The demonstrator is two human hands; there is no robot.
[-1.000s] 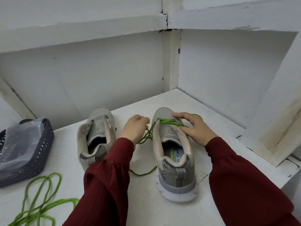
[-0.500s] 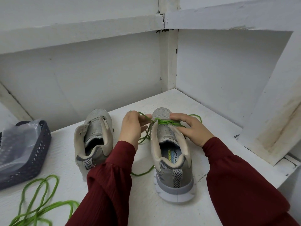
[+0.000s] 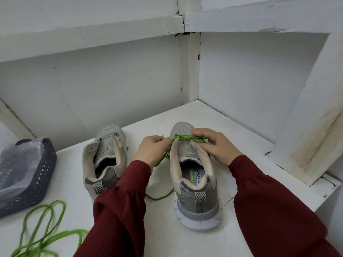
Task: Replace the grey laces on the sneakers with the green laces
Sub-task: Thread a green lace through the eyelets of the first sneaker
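A white painted shelf fills the lower part of the view. Nearest, at the left edge, a second green lace lies loose in long loops. A little farther left stands a dark basket with a clear plastic bag inside.

Two grey sneakers stand side by side, heels toward the camera. The left sneaker has no lace in it. The right sneaker has the green lace crossed through its front eyelets, with one part hanging down to the shelf.

The left hand pinches this lace at the shoe's left side – a short tip stands up above the fingers. The right hand grips the crossed strands on top of the shoe between curled fingers and thumb. Behind, white walls meet in a corner.
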